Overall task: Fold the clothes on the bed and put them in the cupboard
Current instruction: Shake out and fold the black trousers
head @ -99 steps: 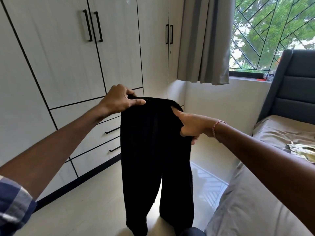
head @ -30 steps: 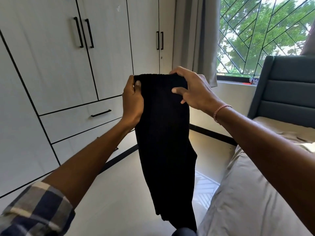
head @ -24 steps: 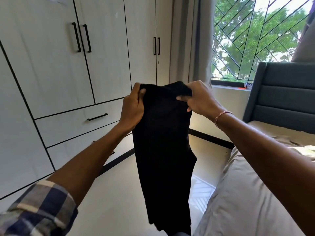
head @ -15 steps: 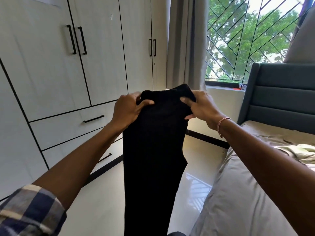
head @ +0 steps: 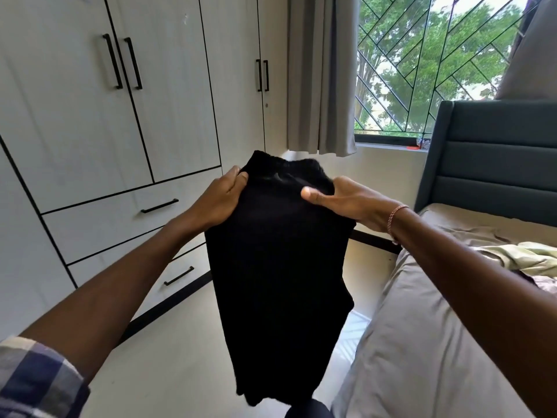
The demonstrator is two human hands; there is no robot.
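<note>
A black garment (head: pixel 280 267), folded lengthwise, hangs in the air in front of me above the floor. My left hand (head: pixel 217 200) grips its top left edge, thumb on the front. My right hand (head: pixel 343 200) holds the top right edge, thumb pressed across the front and fingers behind the cloth. The white cupboard (head: pixel 90 116) stands to the left with all its doors and drawers closed. The bed (head: pixel 422 342) with a beige sheet lies on the right, with crumpled pale green clothes (head: pixel 521 257) on it.
A grey padded headboard (head: pixel 494 158) rises at the far right below a barred window (head: pixel 428 64). A grey curtain (head: pixel 322 73) hangs beside the cupboard. A strip of pale glossy floor (head: pixel 168 357) runs between cupboard and bed.
The garment has gone from hanging as two legs to a narrower lengthwise fold. Both hands lowered it from chest height and shifted their grip on the top edge.
</note>
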